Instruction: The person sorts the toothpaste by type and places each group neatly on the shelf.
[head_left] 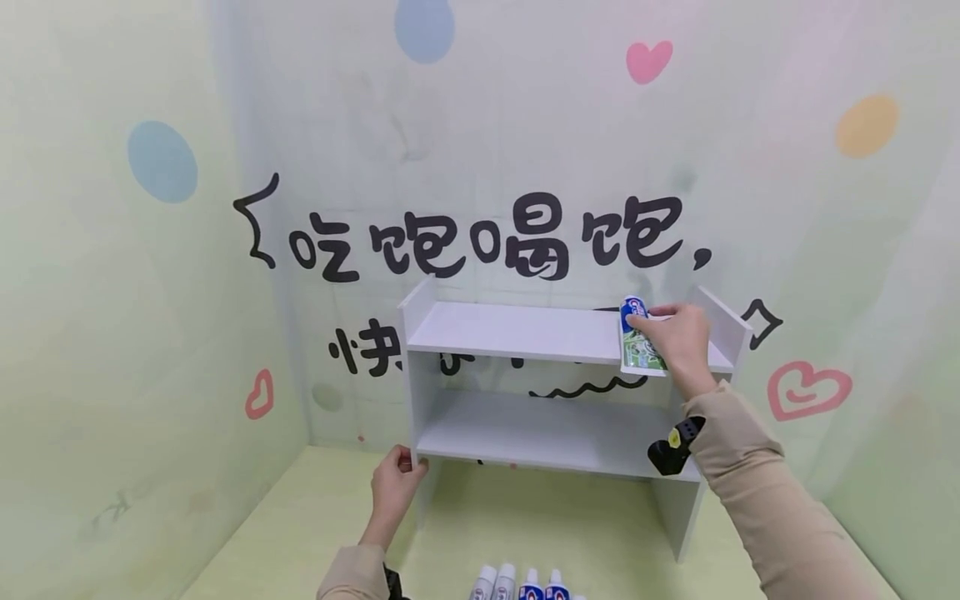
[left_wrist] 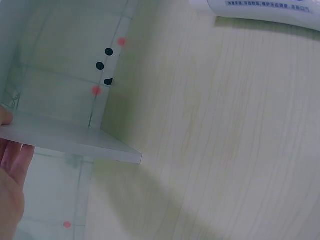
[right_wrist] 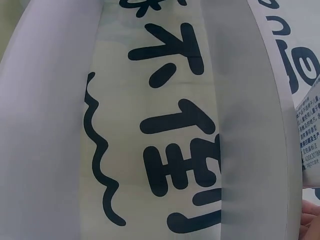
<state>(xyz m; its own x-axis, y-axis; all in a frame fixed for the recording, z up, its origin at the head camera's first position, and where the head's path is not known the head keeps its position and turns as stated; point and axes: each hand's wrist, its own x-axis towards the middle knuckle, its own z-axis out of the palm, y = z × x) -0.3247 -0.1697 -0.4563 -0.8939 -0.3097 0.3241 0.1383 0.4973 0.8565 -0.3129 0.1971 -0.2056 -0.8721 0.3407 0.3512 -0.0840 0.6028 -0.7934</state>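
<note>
A white two-tier shelf (head_left: pixel 525 329) stands on the table. My left hand (head_left: pixel 395 485) grips the edge of its left side panel; in the left wrist view the thumb is on one face of the panel (left_wrist: pixel 70 142), the fingers (left_wrist: pixel 19 162) on the other. My right hand (head_left: pixel 681 337) pinches a blue and green toothpaste tube (head_left: pixel 639 342) at the right part of the upper board, its lower end over the front edge. Only the tube's printed back (right_wrist: pixel 311 132) and a bit of the hand (right_wrist: pixel 311 220) show in the right wrist view.
Several toothpaste tubes lie side by side at the near table edge, silver ones (head_left: pixel 504 582) left of blue ones (head_left: pixel 557 588). One white tube (left_wrist: pixel 270 11) shows in the left wrist view. The lower board (head_left: pixel 547 429) spans between the side panels. A printed wall (head_left: pixel 525 125) stands behind.
</note>
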